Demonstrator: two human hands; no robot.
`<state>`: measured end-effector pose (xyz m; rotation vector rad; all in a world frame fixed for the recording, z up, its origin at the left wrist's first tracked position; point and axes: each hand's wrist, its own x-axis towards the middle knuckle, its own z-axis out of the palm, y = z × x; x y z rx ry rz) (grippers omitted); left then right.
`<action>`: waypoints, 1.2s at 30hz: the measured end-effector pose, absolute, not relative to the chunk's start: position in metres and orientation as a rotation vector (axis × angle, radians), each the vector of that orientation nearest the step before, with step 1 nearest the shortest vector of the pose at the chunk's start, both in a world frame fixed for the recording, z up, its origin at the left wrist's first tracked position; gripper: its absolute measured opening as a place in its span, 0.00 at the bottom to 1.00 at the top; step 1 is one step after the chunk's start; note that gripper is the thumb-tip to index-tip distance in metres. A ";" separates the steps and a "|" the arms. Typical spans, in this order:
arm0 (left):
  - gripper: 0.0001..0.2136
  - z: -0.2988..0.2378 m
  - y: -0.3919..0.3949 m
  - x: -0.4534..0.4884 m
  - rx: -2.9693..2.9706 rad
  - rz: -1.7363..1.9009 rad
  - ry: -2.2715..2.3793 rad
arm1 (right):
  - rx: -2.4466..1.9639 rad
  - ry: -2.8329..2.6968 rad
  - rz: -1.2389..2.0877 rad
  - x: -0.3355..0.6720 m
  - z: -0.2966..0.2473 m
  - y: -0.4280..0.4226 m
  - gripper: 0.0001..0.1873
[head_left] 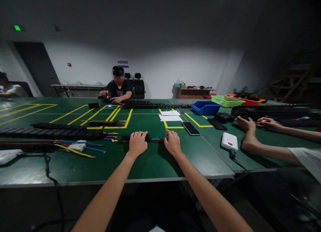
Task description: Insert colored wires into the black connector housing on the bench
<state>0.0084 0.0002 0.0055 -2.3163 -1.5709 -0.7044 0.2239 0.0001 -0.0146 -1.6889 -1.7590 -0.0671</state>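
My left hand is closed over a short black block on the table. Red and blue wires run from the block's right side toward my right hand. That hand is closed around the wire ends, though its fingertips partly hide them. To the left of my left hand lies a long black segmented strip, with several coloured leads at its right end. Nearer the front edge, yellow and blue wires with ring terminals spread from a white connector.
The green table carries yellow tape outlines. A phone, white papers, a blue bin and a white device sit to the right. A co-worker's hands work at far right; another person sits opposite.
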 end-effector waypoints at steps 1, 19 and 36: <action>0.24 0.007 0.001 0.007 -2.321 -0.707 -1.573 | -1.725 -1.750 -0.058 0.224 -0.016 0.001 0.24; 0.15 0.008 0.008 -0.008 -2.433 -0.779 -1.507 | -1.525 -1.696 0.001 0.227 -0.017 0.005 0.22; 0.16 0.002 0.011 -0.009 -2.404 -0.787 -1.475 | -1.906 -1.731 -0.045 0.224 -0.017 0.002 0.18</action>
